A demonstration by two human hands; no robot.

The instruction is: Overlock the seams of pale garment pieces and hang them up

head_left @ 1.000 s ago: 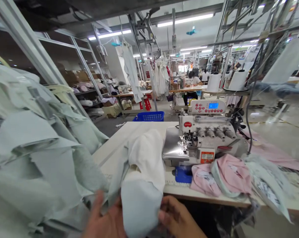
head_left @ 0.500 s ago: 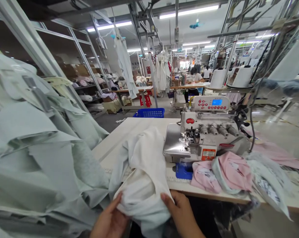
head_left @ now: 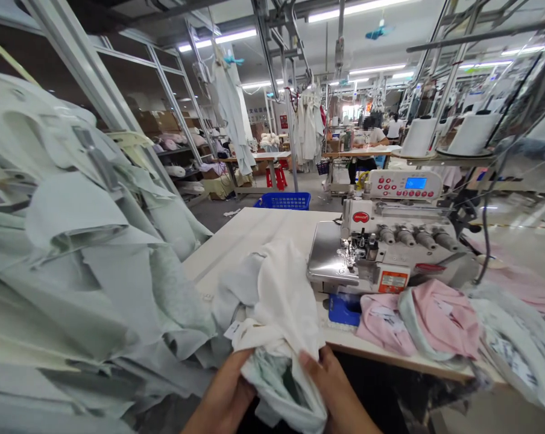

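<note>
Two hands at the bottom edge of the view, forearms cut off by the frame. One white knit garment (head_left: 281,313) bunched between them, just above the near edge of the desk (head_left: 254,235), its folds hiding most of its shape. Left hand (head_left: 220,392) on the garment's near left side, left fingers (head_left: 236,361) curled and pinching the cloth. Right hand (head_left: 331,389) on its right side, right fingers (head_left: 311,361) closed on a fold, tips partly buried in the fabric. One small white tag (head_left: 231,330) at the garment's left edge; a greenish patch (head_left: 272,374) inside the fold, too blurred to make out.

To the left, one heap of pale green garments (head_left: 119,289), touching the white cloth, its pieces too overlapped to count. To the right, one overlock sewing machine (head_left: 381,253) on the desk, with two white thread cones (head_left: 435,135) behind it. In front of the machine, one blue pad (head_left: 343,310); beside that, two pink garment bundles (head_left: 435,319) and one printed white bundle (head_left: 512,343), cut off by the right edge. Beyond the desk, one blue plastic basket (head_left: 284,201).
</note>
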